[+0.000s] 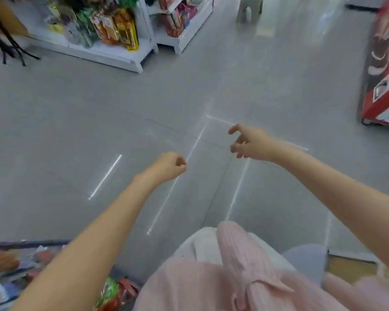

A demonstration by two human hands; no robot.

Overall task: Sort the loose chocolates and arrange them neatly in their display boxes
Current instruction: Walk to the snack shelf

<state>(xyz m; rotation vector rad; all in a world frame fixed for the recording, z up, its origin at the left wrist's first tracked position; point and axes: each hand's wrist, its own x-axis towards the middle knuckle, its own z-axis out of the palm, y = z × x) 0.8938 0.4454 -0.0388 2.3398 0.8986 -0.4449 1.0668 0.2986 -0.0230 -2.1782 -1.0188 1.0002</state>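
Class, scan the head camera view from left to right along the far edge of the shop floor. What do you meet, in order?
Black stand legs → white shelf of snack packets → second white shelf → grey stool → red chest freezer.

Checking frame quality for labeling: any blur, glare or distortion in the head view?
Head view: motion blur smears the shelf goods and red cabinet; streaky light glare on the glossy floor; wide-angle bending at edges; left hand and right hand fairly sharp.

A shop, white shelves (112,52) of packaged snacks (119,30), red freezer cabinet (382,86), grey tiled floor (76,108)
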